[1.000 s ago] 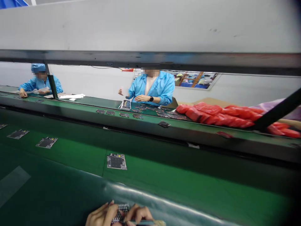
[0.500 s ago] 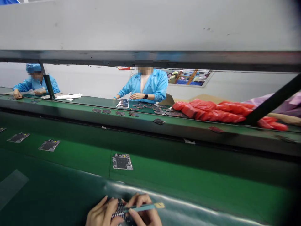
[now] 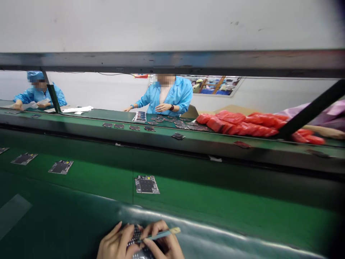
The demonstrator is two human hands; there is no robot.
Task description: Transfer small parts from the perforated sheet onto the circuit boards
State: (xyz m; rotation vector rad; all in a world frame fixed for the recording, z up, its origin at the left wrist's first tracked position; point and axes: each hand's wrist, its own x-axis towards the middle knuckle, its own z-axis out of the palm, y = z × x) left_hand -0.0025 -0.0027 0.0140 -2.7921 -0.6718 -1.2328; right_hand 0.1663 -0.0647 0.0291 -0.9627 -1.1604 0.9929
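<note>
At the bottom edge of the view, my left hand (image 3: 115, 241) grips a dark circuit board (image 3: 136, 237) with a dotted pattern, and much of the board is hidden by my fingers. My right hand (image 3: 163, 241) holds a slim teal tool (image 3: 157, 236) with a pale tip, its shaft lying across the board. Ahead of my hands, several dark circuit boards lie flat on a green conveyor belt (image 3: 97, 183), the nearest being a grey-and-black board (image 3: 147, 184).
A dark metal bar (image 3: 172, 60) and a pale overhead panel (image 3: 172, 25) span the view. Beyond a raised green bench edge (image 3: 81, 131), two co-workers in blue smocks (image 3: 165, 95) (image 3: 40, 92) handle items. Red plastic bags (image 3: 237, 124) are heaped at right.
The teal tool has risen from the bottom edge and now lies tilted across the board. The boards on the belt have shifted right in the picture.
</note>
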